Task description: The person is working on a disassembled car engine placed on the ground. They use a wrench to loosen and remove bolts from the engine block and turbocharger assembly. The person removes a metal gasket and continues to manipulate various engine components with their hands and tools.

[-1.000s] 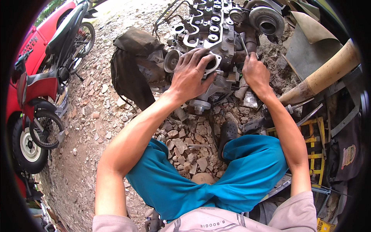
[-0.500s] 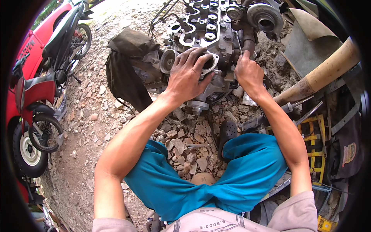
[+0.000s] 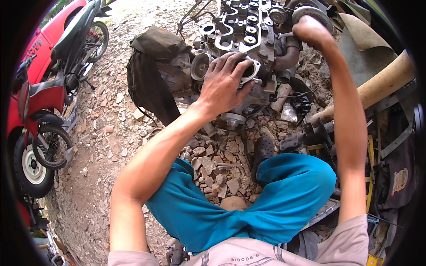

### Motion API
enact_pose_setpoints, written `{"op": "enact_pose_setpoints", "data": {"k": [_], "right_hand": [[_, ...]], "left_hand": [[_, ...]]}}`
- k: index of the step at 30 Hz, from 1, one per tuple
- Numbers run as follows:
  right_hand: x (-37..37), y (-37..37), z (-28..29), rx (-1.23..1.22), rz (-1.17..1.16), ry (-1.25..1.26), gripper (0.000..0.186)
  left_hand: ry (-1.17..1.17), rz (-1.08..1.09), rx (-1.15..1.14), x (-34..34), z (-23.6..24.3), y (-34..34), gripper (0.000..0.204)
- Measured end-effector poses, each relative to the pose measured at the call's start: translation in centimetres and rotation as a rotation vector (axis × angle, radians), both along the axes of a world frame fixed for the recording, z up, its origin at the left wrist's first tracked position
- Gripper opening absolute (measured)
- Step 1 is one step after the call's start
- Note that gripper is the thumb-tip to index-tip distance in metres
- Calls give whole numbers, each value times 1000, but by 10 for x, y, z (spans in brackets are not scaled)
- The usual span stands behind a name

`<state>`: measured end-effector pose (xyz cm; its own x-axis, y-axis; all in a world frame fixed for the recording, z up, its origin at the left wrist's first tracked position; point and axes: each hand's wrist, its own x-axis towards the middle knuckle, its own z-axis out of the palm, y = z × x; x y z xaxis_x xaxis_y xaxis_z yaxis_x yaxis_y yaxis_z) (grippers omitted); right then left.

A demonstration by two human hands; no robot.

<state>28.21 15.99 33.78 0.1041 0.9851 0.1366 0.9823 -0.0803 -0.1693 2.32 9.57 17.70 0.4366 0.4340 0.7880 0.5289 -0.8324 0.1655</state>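
Note:
The partly stripped engine [image 3: 239, 46] stands on the stony ground in front of me, its valve springs [image 3: 251, 31] exposed on top. My left hand [image 3: 222, 82] lies over its near end with fingers spread, touching the metal beside a round flanged opening [image 3: 254, 70]. At the engine's right side, my right hand [image 3: 313, 32] is closed on a slim metal wrench [image 3: 287, 34], whose shaft points left toward the engine. The wrench's far end is hard to make out. Behind that hand sits the round turbocharger housing [image 3: 306, 13], partly covered by it.
A dark cloth bag [image 3: 153, 66] leans at the engine's left. On the right are a bamboo pole [image 3: 384, 82] and a grey sheet [image 3: 368, 57]. A loose wrench [image 3: 228, 165] lies on the stones between my legs. Red motorbikes [image 3: 44, 99] stand far left.
My right hand has moved up and to the right, swinging the wrench from upright to nearly sideways. My left hand stays on the engine. The view has shifted slightly.

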Motion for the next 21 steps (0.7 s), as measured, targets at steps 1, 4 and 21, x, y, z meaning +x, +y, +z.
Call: {"op": "enact_pose_setpoints", "data": {"k": [1,4,21], "right_hand": [[20,27,7,3,-74,-17,26],[22,61,38,-27,-89,-135,30],[28,-73,-107,537,-7,275,26]], "left_hand": [[-6,-6,4,4,1,1,52],[-5,-18,4,7,1,2,53],[41,37,-11,5,11,-4,49]]}}
